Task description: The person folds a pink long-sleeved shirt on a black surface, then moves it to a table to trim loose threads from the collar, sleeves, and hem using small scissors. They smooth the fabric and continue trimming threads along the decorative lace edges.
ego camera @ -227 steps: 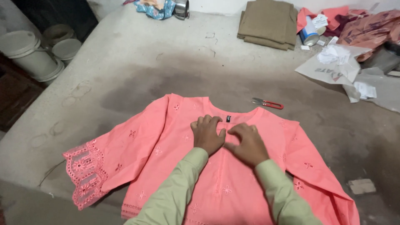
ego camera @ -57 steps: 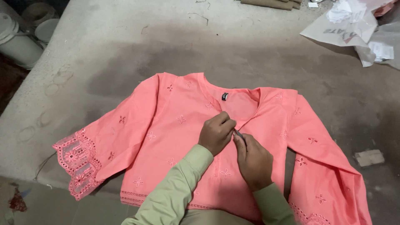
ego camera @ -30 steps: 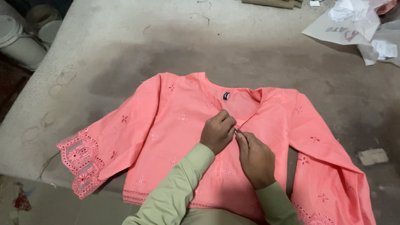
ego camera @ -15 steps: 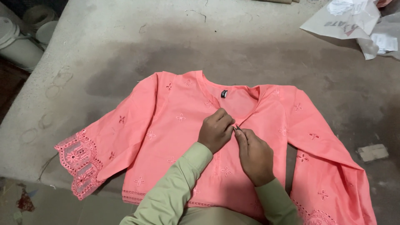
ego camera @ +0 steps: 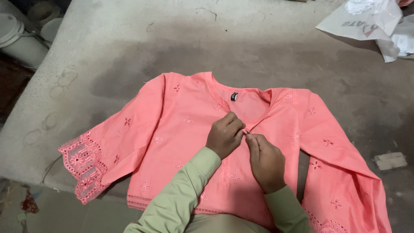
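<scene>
My left hand [ego camera: 225,134] and right hand [ego camera: 266,160] meet at the base of the neck slit, both closed, fingertips pinching the front edges of the pink tunic [ego camera: 181,129]. It lies flat, front up, on the grey padded table [ego camera: 129,39], its lace-cuffed sleeve [ego camera: 84,166] hanging over the near edge. 1 crumpled white bag [ego camera: 366,19] sits far right.

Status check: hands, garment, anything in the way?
Left hand and right hand pinch neckline slit. Pink top flat on grey table. Nothing over the garment.
</scene>
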